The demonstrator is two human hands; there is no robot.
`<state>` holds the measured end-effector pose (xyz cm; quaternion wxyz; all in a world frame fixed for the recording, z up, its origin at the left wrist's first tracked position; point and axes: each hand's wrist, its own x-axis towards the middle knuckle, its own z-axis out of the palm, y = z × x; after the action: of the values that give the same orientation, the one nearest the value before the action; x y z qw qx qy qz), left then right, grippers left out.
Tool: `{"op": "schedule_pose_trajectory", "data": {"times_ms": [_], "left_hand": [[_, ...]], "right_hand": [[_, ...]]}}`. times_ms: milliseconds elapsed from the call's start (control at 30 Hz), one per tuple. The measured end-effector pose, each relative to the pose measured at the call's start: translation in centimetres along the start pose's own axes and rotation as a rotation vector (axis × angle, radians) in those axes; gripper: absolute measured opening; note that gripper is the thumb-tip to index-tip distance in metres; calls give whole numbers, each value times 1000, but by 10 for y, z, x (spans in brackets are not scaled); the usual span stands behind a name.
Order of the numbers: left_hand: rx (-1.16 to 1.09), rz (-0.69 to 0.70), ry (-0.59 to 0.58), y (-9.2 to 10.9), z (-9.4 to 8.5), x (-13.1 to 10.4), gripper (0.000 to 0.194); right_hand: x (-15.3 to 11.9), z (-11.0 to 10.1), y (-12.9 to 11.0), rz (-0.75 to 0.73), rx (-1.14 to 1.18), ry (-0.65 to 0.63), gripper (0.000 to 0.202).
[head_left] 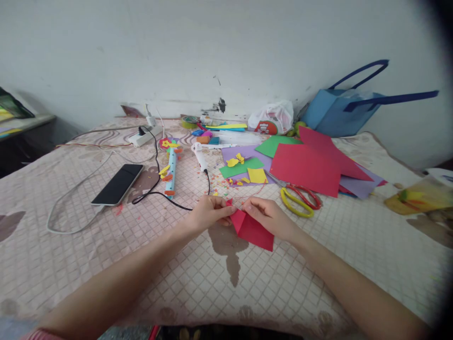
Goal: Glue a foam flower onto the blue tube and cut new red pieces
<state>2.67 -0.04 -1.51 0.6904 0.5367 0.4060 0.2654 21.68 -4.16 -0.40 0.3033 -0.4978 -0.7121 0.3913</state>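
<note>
A piece of red paper (255, 232), creased into a folded shape, is held between both hands over the front middle of the table. My left hand (212, 211) pinches its upper left corner between thumb and fingers. At the upper edge, my right hand (266, 215) grips the paper with thumb and fingertips. Just beyond the right hand lie scissors (297, 202) with red and yellow handles. Behind the hands are a yellow paper square (256, 175), small yellow scraps and a white glue gun (200, 158) with a black cord.
Large red sheets (307, 167) lie right of centre over purple and green paper. On the left are a phone (118, 184) on a white cable, a power strip (146, 136) and a decorated blue paper tube (171, 170). A blue bag (339, 113) stands back right; a plastic cup (417, 194) is far right.
</note>
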Motion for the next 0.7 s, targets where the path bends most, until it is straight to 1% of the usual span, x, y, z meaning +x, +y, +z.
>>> {"op": "schedule_pose_trajectory", "data": {"times_ms": [167, 433, 533, 633, 700], "left_hand": [[42, 21, -6, -1, 1, 0, 29], [101, 37, -6, 2, 1, -2, 30], [65, 35, -16, 5, 1, -3, 31], [31, 41, 12, 7, 2, -3, 32], [32, 21, -12, 8, 1, -3, 33]], "right_hand": [[1, 2, 0, -27, -36, -2, 14], [0, 3, 2, -55, -50, 7, 13], [0, 3, 2, -59, -40, 3, 11], [1, 2, 1, -65, -28, -9, 11], [1, 1, 0, -67, -27, 0, 12]]}}
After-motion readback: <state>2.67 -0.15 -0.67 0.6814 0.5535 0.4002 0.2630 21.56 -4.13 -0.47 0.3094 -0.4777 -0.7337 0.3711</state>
